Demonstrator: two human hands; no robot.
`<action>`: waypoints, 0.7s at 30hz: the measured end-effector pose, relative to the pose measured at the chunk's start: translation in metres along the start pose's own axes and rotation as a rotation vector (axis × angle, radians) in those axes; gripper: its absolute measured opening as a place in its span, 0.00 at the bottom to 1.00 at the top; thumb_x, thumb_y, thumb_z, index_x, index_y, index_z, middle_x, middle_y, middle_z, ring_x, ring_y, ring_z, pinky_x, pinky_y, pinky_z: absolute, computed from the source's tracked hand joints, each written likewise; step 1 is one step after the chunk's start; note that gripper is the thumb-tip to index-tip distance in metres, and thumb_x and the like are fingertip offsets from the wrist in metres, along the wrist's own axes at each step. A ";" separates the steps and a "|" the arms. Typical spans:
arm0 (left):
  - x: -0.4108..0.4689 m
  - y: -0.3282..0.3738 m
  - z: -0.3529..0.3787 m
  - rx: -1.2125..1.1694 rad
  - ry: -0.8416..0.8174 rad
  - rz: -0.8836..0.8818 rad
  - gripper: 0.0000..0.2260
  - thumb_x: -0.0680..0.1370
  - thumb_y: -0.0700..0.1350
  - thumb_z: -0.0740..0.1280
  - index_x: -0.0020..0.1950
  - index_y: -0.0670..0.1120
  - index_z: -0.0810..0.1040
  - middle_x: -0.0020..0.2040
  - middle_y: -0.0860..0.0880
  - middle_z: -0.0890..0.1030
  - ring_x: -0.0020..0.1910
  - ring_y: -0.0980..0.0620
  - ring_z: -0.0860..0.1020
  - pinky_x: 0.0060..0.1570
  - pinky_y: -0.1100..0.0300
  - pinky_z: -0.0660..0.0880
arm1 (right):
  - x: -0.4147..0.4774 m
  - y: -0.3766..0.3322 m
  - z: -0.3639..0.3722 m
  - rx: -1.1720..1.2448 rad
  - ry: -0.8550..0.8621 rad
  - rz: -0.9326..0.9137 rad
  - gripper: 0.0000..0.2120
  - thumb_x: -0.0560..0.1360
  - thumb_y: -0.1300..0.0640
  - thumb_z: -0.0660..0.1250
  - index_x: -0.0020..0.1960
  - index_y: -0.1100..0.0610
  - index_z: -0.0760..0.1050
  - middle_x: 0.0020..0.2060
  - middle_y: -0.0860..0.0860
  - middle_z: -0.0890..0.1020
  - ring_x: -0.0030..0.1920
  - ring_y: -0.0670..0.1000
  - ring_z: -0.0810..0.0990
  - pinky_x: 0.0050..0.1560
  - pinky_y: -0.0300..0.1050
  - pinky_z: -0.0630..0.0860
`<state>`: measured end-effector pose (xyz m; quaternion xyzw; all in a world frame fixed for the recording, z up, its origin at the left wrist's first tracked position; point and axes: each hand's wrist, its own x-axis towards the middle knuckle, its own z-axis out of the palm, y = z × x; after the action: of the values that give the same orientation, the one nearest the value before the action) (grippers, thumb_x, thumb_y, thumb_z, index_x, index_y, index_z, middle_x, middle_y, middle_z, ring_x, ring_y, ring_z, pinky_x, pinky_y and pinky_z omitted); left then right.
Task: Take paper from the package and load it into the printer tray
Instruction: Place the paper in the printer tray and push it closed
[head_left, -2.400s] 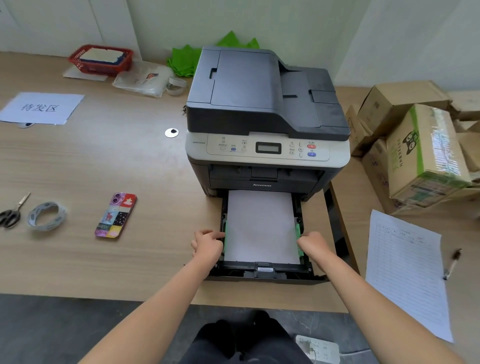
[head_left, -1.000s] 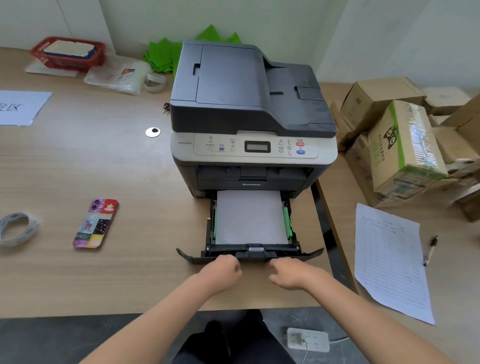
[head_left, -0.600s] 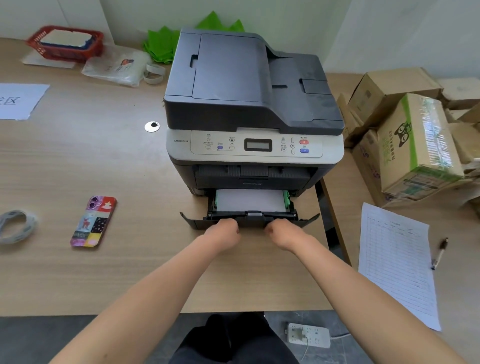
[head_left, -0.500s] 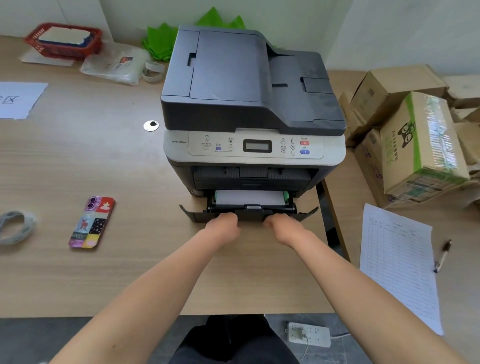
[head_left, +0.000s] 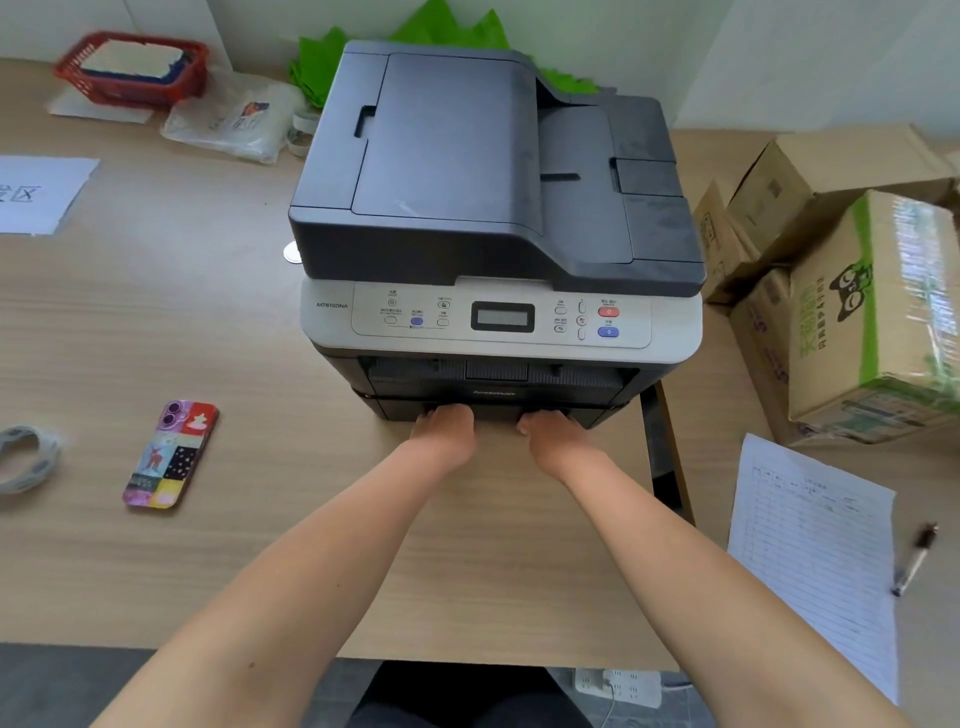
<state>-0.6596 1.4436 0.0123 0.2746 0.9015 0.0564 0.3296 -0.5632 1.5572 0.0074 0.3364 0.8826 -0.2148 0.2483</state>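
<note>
The dark grey printer (head_left: 493, 208) stands on the wooden table (head_left: 208, 322). Its paper tray (head_left: 496, 411) sits flush in the base, so only the dark front panel shows and the white paper inside is hidden. My left hand (head_left: 444, 428) and my right hand (head_left: 553, 434) press side by side against the tray front, knuckles up, with the fingertips hidden against the panel. No paper package can be made out.
A phone (head_left: 171, 452) and a tape roll (head_left: 26, 457) lie to the left. To the right are a printed sheet (head_left: 815, 545), a pen (head_left: 914, 558) and stacked cartons (head_left: 872, 322). A red basket (head_left: 132, 70) and a plastic bag (head_left: 234, 122) sit at the back left.
Both hands moved from the paper guides to the tray front and pushed the tray away from me. It slid into the printer until the paper disappeared.
</note>
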 end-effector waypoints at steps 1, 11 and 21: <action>0.002 0.001 0.000 0.002 0.002 0.001 0.13 0.80 0.43 0.57 0.55 0.38 0.77 0.59 0.38 0.79 0.61 0.36 0.76 0.60 0.51 0.71 | 0.002 0.000 -0.001 0.002 0.006 -0.003 0.21 0.75 0.71 0.52 0.61 0.57 0.76 0.61 0.57 0.78 0.61 0.61 0.76 0.60 0.46 0.72; -0.013 0.000 -0.008 -0.008 -0.005 0.014 0.13 0.79 0.46 0.59 0.59 0.41 0.74 0.62 0.39 0.77 0.62 0.38 0.74 0.61 0.50 0.72 | -0.013 -0.005 0.000 0.082 0.089 -0.029 0.16 0.81 0.55 0.53 0.61 0.58 0.75 0.59 0.59 0.80 0.61 0.61 0.76 0.60 0.49 0.70; -0.084 0.021 -0.091 0.056 0.037 0.312 0.15 0.78 0.45 0.61 0.62 0.44 0.78 0.59 0.44 0.80 0.57 0.43 0.78 0.58 0.50 0.76 | -0.073 -0.028 -0.064 0.231 0.149 -0.125 0.15 0.76 0.59 0.58 0.59 0.55 0.77 0.58 0.56 0.80 0.56 0.58 0.79 0.59 0.55 0.77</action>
<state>-0.6532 1.4241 0.1363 0.4193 0.8550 0.0869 0.2926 -0.5543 1.5378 0.1059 0.3223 0.8872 -0.3044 0.1277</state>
